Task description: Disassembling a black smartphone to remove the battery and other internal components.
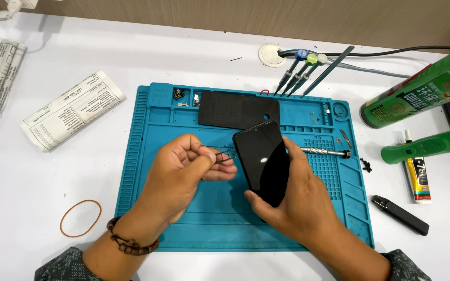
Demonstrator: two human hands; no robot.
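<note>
The right hand [298, 200] gripped a black phone [262, 160] from beneath, thumb on its lower edge and fingers curled round its far side, holding it tilted above the teal work mat [183, 229]. At nine o'clock from the phone, the left hand [180, 174] pinched a thin dark tool [224, 156] between thumb and forefinger, its tip just beside the phone's left edge. At twelve o'clock a black back cover [230, 108] lay on the mat. At three o'clock a metal screwdriver [325, 152] lay on the mat. Farther at one o'clock, a row of precision screwdrivers [300, 67] rested on the white table [27, 177]. At two to three o'clock lay a green spray can [417, 91] with a white label, a green tool handle [425, 145] and a small yellow-and-black glue tube [417, 177]. At ten o'clock sat folded printed papers [71, 109]; at eight o'clock, an orange rubber band [80, 218]
</note>
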